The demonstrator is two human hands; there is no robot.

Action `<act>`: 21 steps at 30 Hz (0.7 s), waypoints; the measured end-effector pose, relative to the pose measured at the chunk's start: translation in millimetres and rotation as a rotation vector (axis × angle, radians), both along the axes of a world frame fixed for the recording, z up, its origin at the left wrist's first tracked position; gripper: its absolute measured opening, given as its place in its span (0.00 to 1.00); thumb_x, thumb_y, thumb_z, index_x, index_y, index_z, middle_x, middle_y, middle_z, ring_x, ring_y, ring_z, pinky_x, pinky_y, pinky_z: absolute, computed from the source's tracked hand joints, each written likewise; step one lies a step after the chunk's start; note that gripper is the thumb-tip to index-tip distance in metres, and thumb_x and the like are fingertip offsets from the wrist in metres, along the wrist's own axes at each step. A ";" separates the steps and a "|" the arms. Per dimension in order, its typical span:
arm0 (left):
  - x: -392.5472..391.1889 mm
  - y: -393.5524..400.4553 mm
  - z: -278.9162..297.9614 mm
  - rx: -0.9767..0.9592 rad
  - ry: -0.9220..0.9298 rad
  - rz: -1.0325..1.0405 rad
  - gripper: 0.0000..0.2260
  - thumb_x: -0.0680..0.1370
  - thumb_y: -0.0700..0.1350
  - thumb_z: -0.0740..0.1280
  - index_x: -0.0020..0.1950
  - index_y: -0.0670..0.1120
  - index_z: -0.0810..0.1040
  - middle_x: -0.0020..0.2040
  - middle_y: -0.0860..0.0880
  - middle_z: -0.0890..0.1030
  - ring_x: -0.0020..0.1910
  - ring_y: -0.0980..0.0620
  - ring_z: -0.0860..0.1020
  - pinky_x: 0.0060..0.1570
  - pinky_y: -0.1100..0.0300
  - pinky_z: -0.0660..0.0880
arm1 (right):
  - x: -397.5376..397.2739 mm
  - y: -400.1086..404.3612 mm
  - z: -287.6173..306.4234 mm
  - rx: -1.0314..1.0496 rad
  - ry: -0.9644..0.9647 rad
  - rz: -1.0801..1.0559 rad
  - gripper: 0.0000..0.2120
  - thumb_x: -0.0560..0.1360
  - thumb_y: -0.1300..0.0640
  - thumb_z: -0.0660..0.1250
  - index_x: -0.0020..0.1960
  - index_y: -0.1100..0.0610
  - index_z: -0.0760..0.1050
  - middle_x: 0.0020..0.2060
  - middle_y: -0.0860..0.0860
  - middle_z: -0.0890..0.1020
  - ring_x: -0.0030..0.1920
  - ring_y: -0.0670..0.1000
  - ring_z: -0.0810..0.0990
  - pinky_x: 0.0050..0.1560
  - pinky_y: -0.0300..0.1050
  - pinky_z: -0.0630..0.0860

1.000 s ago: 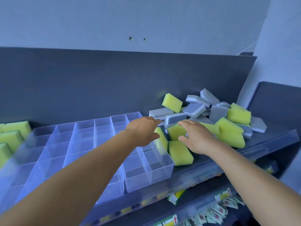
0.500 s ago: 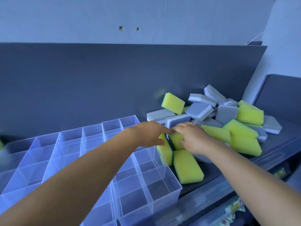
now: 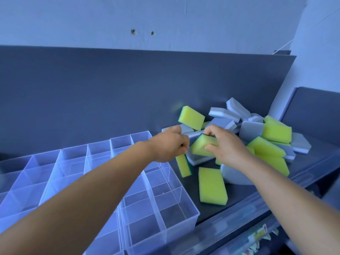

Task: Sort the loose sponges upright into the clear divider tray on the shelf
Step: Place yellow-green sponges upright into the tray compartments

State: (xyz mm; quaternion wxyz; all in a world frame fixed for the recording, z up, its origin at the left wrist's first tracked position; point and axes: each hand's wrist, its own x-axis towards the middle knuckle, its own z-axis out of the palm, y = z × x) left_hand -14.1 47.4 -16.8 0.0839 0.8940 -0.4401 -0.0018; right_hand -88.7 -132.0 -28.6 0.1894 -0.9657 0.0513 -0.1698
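Note:
A loose heap of yellow and grey sponges (image 3: 257,133) lies on the dark shelf, right of the clear divider tray (image 3: 176,225), whose visible cells hold nothing. My right hand (image 3: 226,146) grips a yellow sponge (image 3: 199,147) with a green backing, lifted a little off the heap. My left hand (image 3: 169,144) is curled over the top end of another yellow sponge (image 3: 183,167), which stands on edge beside the tray's right wall. One more yellow sponge (image 3: 212,185) lies flat on the shelf in front of the heap.
A dark back panel (image 3: 128,92) rises behind the shelf, with a pale wall above it. The shelf's front rail (image 3: 244,216) runs below the sponges. Small packets (image 3: 259,236) hang on the level underneath at the lower right.
My right hand has closed on a yellow sponge and raised it from the heap. My left hand's fingers have curled shut over the upright sponge. The view has moved closer.

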 end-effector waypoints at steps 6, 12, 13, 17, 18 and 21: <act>-22.9 10.2 22.0 -0.063 -0.095 0.137 0.11 0.81 0.47 0.59 0.53 0.42 0.77 0.52 0.46 0.67 0.47 0.46 0.71 0.52 0.51 0.73 | -19.0 10.3 13.2 0.127 -0.107 0.042 0.15 0.75 0.56 0.66 0.60 0.50 0.70 0.55 0.45 0.77 0.58 0.51 0.75 0.57 0.47 0.72; -56.8 33.8 40.4 -0.255 -0.198 0.307 0.12 0.81 0.46 0.58 0.47 0.40 0.75 0.50 0.45 0.69 0.48 0.45 0.70 0.47 0.53 0.73 | -32.0 35.2 18.6 0.263 -0.152 0.084 0.12 0.75 0.55 0.66 0.57 0.50 0.70 0.49 0.44 0.78 0.51 0.50 0.78 0.52 0.46 0.73; -60.9 38.9 40.2 -0.270 -0.186 0.335 0.12 0.81 0.46 0.58 0.48 0.39 0.76 0.50 0.44 0.70 0.49 0.43 0.72 0.48 0.51 0.74 | -33.0 41.6 18.5 0.281 -0.153 0.093 0.11 0.74 0.55 0.66 0.56 0.50 0.71 0.48 0.44 0.77 0.51 0.51 0.78 0.53 0.47 0.74; -75.5 66.2 30.3 -0.365 -0.134 0.412 0.11 0.80 0.44 0.59 0.45 0.42 0.77 0.46 0.45 0.72 0.50 0.42 0.75 0.49 0.52 0.76 | -33.9 71.6 14.8 0.311 -0.150 0.144 0.09 0.74 0.55 0.67 0.53 0.51 0.71 0.47 0.45 0.78 0.49 0.52 0.78 0.44 0.43 0.71; -79.4 73.9 29.1 -0.410 -0.137 0.421 0.10 0.80 0.44 0.60 0.45 0.41 0.78 0.43 0.47 0.72 0.50 0.44 0.74 0.48 0.55 0.74 | -34.0 79.7 14.2 0.325 -0.159 0.162 0.08 0.74 0.56 0.67 0.53 0.52 0.71 0.47 0.46 0.78 0.49 0.52 0.78 0.43 0.43 0.70; -95.0 97.1 35.6 -0.532 -0.131 0.420 0.07 0.78 0.41 0.64 0.51 0.42 0.81 0.41 0.55 0.70 0.52 0.57 0.66 0.44 0.71 0.64 | -33.2 104.2 13.7 0.374 -0.181 0.236 0.07 0.74 0.57 0.67 0.50 0.51 0.70 0.45 0.47 0.79 0.47 0.54 0.78 0.45 0.46 0.73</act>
